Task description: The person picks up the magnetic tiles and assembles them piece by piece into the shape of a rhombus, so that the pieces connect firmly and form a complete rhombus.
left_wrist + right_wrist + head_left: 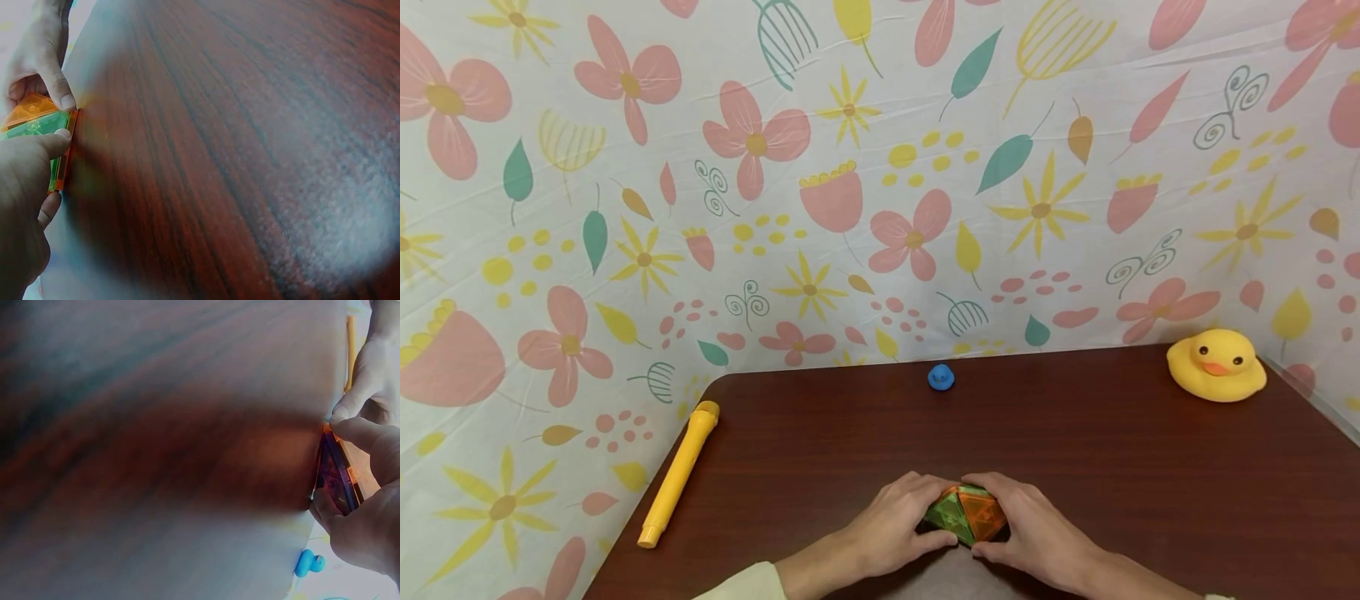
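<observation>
Between both hands, low over the near middle of the table, is a faceted piece made of translucent triangular magnetic tiles. A green tile faces up on its left and an orange tile on its right. My left hand grips the left side, thumb at the near edge and fingers at the far edge. On the opposite side my right hand holds it the same way. In the right wrist view a dark purple tile shows near the right fingers. The underside is hidden.
A yellow toy microphone lies along the table's left edge. At the back edge sits a small blue duck, and a larger yellow duck sits at the back right. Flower-patterned cloth hangs behind the brown table.
</observation>
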### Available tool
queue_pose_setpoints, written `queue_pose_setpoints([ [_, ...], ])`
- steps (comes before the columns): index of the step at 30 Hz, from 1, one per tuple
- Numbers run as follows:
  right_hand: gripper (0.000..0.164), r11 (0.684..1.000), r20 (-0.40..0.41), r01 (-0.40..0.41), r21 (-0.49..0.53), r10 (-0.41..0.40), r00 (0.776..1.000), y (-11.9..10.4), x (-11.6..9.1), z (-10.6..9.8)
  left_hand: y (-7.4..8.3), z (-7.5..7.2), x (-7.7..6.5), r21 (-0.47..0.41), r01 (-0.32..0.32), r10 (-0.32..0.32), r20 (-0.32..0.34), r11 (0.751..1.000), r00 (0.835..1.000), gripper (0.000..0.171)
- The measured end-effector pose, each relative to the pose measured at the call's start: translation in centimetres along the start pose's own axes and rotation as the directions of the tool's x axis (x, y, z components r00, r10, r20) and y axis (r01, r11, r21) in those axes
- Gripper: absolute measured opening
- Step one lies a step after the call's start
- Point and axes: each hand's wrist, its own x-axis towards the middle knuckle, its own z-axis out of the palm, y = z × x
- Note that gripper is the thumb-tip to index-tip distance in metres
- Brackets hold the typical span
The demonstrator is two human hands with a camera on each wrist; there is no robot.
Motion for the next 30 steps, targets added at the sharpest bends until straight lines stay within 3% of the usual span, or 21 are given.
queue_pose_setpoints([
  [30,0.079,0.998,0.026,-0.035,-0.057,0.036,0.999,-0.57,0.63,-0.17,0.18,0.35,-0.51,0.020,0.009,-0.008,-0.020,1.000,1.000,0.053],
])
